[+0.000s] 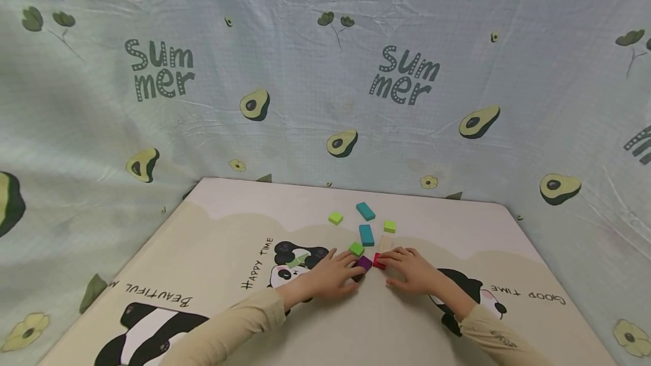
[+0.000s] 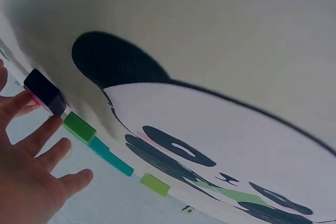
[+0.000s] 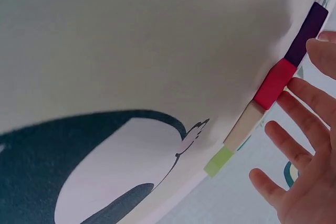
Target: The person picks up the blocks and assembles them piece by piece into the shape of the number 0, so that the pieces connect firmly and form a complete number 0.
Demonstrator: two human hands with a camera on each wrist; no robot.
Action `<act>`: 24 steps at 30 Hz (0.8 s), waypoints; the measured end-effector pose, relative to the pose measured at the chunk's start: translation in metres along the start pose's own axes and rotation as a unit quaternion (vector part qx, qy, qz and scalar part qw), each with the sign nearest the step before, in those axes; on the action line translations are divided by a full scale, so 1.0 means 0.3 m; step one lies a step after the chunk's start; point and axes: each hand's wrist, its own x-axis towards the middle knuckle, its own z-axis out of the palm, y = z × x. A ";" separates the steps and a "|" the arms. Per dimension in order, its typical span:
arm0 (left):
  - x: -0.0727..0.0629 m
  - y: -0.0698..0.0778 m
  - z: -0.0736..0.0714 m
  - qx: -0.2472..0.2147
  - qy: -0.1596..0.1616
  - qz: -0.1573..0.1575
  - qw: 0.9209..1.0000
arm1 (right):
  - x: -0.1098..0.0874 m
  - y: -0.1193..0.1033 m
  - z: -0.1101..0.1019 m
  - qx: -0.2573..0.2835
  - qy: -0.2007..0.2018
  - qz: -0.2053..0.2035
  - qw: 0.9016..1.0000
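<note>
At the panda-print bench (image 1: 376,326), a person's left hand (image 1: 329,275), fingers loosely spread, touches a purple block (image 2: 44,92); the right hand (image 1: 413,271), fingers also apart, touches the red block (image 3: 275,83) just beside it. Neither appears to grip firmly. Light, level fingertip pressure would likely spare the nearby green block (image 1: 356,249) a knock.
</note>
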 end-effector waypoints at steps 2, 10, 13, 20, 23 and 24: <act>0.012 -0.001 0.000 0.009 0.008 0.003 1.000 | -0.002 0.002 0.002 0.001 0.009 -0.008 1.000; 0.042 -0.006 0.016 0.039 0.015 0.002 0.999 | -0.002 0.000 -0.004 0.002 0.014 -0.010 1.000; 0.043 -0.007 0.016 0.044 0.021 0.004 0.999 | 0.000 -0.004 -0.013 0.000 0.008 -0.005 1.000; 0.037 -0.003 0.014 0.046 0.025 0.010 0.999 | 0.001 0.002 -0.006 -0.003 -0.005 0.006 1.000; 0.033 -0.002 0.012 0.045 0.024 0.009 0.999 | 0.001 0.004 -0.005 0.003 -0.008 0.007 1.000; 0.032 -0.002 0.012 0.047 0.024 0.010 0.999 | 0.000 0.004 -0.006 0.006 -0.008 0.007 1.000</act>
